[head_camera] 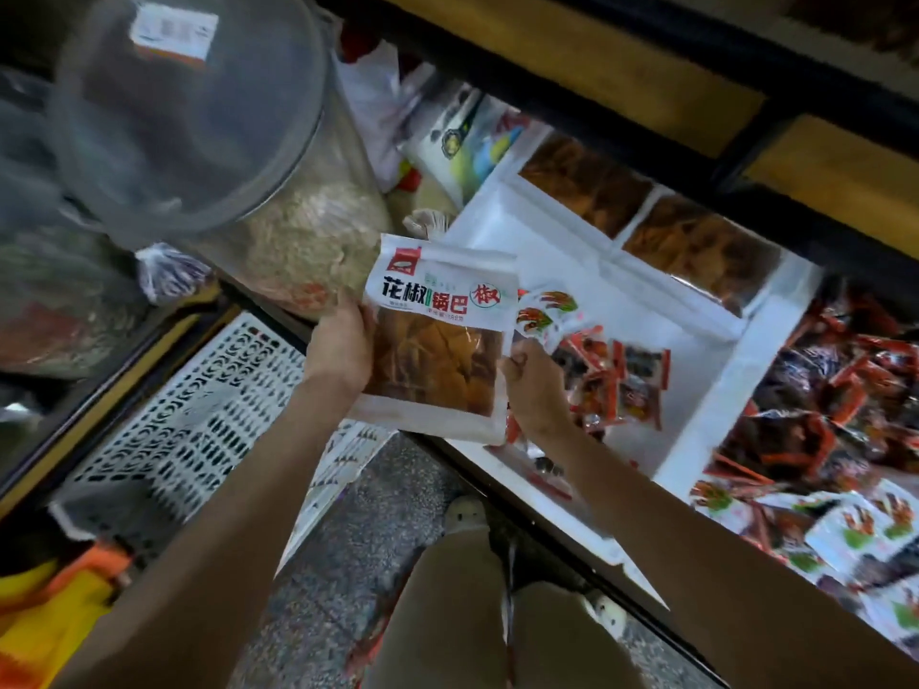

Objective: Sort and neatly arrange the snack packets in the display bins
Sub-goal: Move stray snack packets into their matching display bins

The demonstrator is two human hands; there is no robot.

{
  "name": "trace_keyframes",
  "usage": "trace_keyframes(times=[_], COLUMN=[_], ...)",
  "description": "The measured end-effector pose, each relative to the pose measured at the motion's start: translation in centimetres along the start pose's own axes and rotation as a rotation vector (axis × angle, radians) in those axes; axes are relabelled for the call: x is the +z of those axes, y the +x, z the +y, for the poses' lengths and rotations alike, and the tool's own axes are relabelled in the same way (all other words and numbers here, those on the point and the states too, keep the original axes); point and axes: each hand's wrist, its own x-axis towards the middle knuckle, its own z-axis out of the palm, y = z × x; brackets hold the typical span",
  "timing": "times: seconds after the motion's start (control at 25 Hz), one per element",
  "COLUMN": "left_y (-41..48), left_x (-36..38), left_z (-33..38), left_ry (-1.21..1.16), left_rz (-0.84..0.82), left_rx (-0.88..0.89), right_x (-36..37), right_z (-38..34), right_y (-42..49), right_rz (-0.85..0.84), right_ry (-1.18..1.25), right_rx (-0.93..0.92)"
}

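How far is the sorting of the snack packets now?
Looks done: the two far compartments hold similar brown bags. In hand: the left hand and right hand grip a large white bag. Left: small red packets lie jumbled in the near bin; the right bin mixes red and white packets.

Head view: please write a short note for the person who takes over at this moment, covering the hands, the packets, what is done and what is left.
Left hand grips the pouch by its left edge; right hand pinches its right edge.
The pouch is in the air, beside the near bin.
Similar brown packs lie at the back. Red packets lie loose in the near bin; white packets are mixed with more red ones on the right.
Done: nothing I can confirm.
Left: place the pouch, probably with the brown packs; sort and straighten the red and white packets.
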Motion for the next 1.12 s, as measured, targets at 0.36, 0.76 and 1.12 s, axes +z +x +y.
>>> trace_keyframes(times=[0.36, 0.76, 1.12], left_y=[2.5, 8.1, 4.9], left_x=[5.5, 13.9, 11.6], left_z=[10.0, 14.7, 15.5], left_ry=[-0.092, 0.445, 0.086], left_rz=[-0.144, -0.555, -0.464], left_rx=[0.689, 0.803, 0.731], right_x=[-7.3, -7.7, -10.6], right_z=[5.4, 8.8, 7.5], right_y=[8.3, 8.4, 0.6], right_rz=[0.02, 0.06, 0.295], right_ry=[-0.34, -0.597, -0.12], right_rx=[0.123, 0.01, 0.069])
